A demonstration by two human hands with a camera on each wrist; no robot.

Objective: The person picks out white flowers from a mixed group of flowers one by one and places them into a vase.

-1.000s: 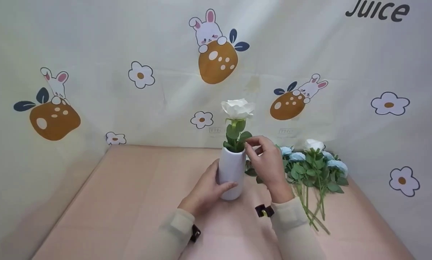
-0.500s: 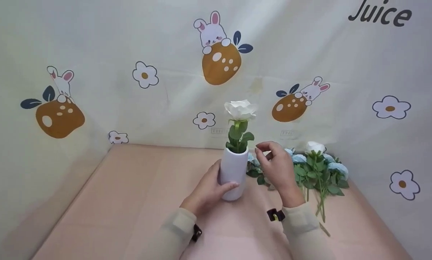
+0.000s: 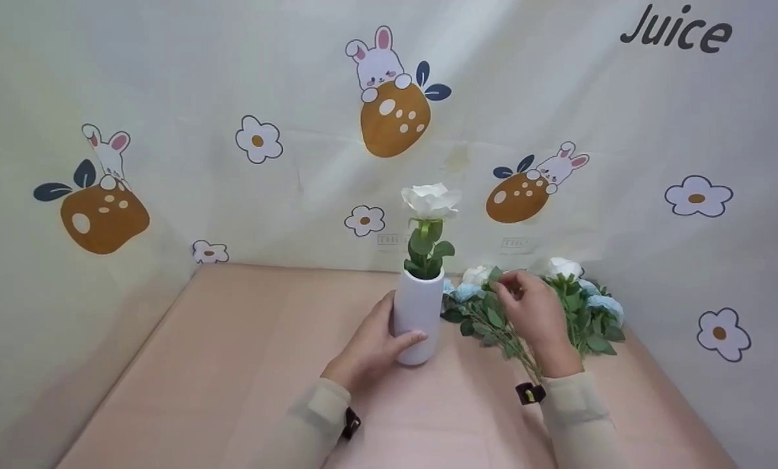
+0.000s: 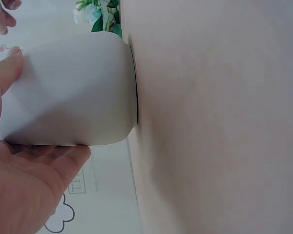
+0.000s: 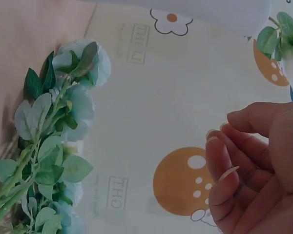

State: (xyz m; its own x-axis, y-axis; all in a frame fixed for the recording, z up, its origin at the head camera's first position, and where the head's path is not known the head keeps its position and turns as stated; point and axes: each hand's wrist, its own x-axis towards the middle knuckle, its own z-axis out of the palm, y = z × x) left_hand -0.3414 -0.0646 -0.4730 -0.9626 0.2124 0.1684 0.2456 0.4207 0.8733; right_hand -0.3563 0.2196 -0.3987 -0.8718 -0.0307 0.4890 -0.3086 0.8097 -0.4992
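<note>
A white vase (image 3: 418,319) stands on the table with one white rose (image 3: 430,200) upright in it, green leaves at its mouth. My left hand (image 3: 377,335) holds the vase around its lower half, thumb across the front, as the left wrist view of the vase (image 4: 73,90) also shows. My right hand (image 3: 537,311) is above the flowers lying to the right of the vase. In the right wrist view that hand (image 5: 254,165) has loosely bent fingers with nothing between them. Beneath and beside it are blue flowers (image 3: 470,291) and a white rose (image 3: 564,267).
The flowers' leafy stems (image 5: 36,161) lie on the pinkish tablecloth (image 3: 265,365), partly hidden by the right arm. A pale cloth backdrop (image 3: 310,163) with printed rabbits and flowers rises directly behind the table.
My right hand has left the leaves at the vase mouth and moved right, over the lying flowers. The left hand stays on the vase.
</note>
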